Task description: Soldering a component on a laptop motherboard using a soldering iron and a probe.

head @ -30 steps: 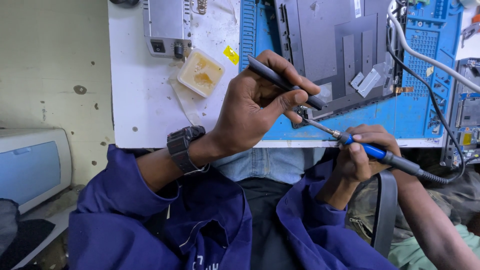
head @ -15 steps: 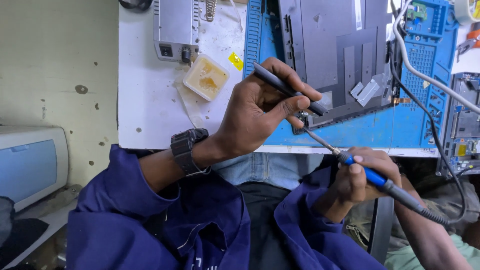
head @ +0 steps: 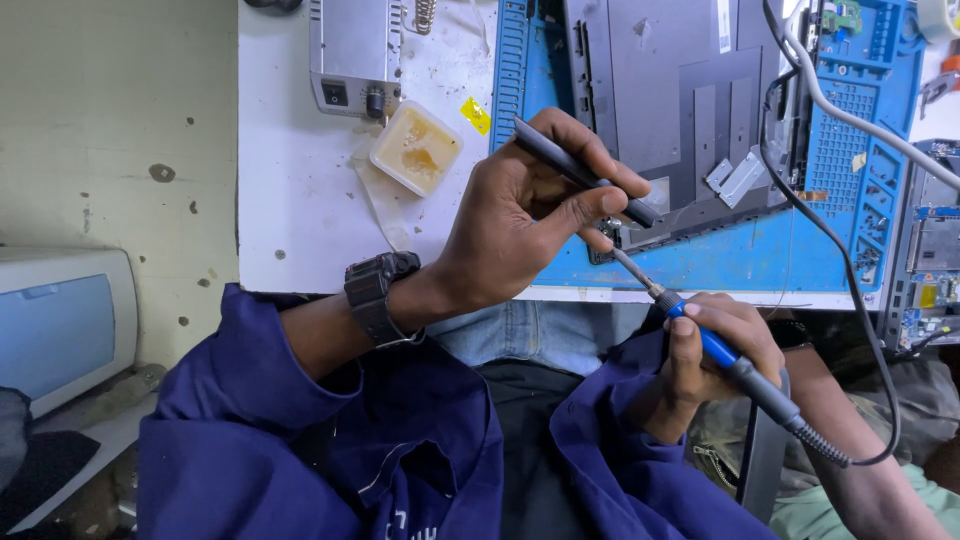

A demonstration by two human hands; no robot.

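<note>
Hanging past the table's (head: 300,230) near edge, both hands work over the lap, with bare white surface open to the left. The left hand (head: 520,225), wrist bent, pinches dark tweezers (head: 580,172) at the grey panel's (head: 680,110) lower corner on the blue mat (head: 740,262). The right hand (head: 715,355) grips a blue soldering iron (head: 715,345), tip angled up to that corner.

Bright, even light; sharp, soft shadows.
</note>
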